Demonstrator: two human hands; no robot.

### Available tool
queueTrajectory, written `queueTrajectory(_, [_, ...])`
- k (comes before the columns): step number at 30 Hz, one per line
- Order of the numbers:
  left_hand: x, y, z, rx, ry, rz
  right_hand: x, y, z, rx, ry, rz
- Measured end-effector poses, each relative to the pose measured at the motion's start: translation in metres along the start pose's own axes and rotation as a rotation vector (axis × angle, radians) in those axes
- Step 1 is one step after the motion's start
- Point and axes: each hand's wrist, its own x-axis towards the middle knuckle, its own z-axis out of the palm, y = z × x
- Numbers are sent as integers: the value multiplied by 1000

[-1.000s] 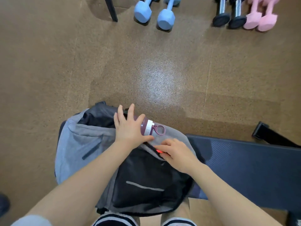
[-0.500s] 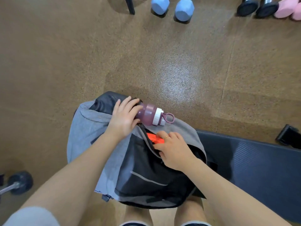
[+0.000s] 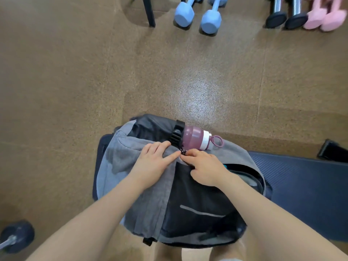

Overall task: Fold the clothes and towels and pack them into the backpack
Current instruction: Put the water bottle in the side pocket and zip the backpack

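We have the backpack [image 3: 188, 194] upright between our knees, against the bench [image 3: 301, 185]. Left hand [image 3: 152, 162] lies flat on the grey fabric, fingers straight, bracing it taut. Right hand [image 3: 205, 166] pinches the zipper pull [image 3: 183, 152], likely so it runs clean. Pink bottle [image 3: 195, 138] sits in the side pocket. No loose clothes or towels visible; packing looks nearly finished.
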Motion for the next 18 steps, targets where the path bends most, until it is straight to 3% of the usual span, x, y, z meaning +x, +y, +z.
queueTrajectory(4, [3,-5,8,-71,14,0,17,-11,1,419,267,314])
queueTrajectory(8, [-1,-10,17,-72,54,39,35,-26,7,393,388,591])
queueTrajectory(18, [-7,-2,19,-167,193,-4,44,-29,12,468,396,730])
